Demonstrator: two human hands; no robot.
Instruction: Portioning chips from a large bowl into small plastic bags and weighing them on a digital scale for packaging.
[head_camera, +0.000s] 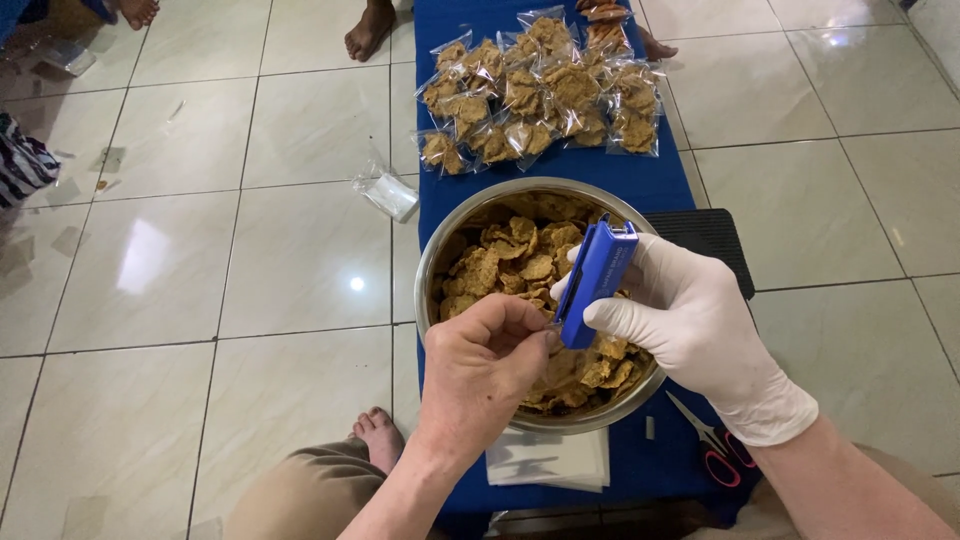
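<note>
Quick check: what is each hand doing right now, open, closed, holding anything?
Left hand: bare, fingers pinched at the lower end of the blue plastic stapler.
Right hand: white-gloved, closed around the stapler.

We've got sealed snack bags (540, 90) top center, red scissors (715, 450) lower right, empty plastic bags (387, 190) on the floor.

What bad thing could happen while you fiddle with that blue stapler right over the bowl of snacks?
A staple might drop into the metal bowl of crackers, because the blue stapler is held right above them by the gloved right hand. The bare left hand pinches at the stapler's lower end, so a fingertip could get pricked. The red-handled scissors lie close by the right forearm and could be knocked.
</note>
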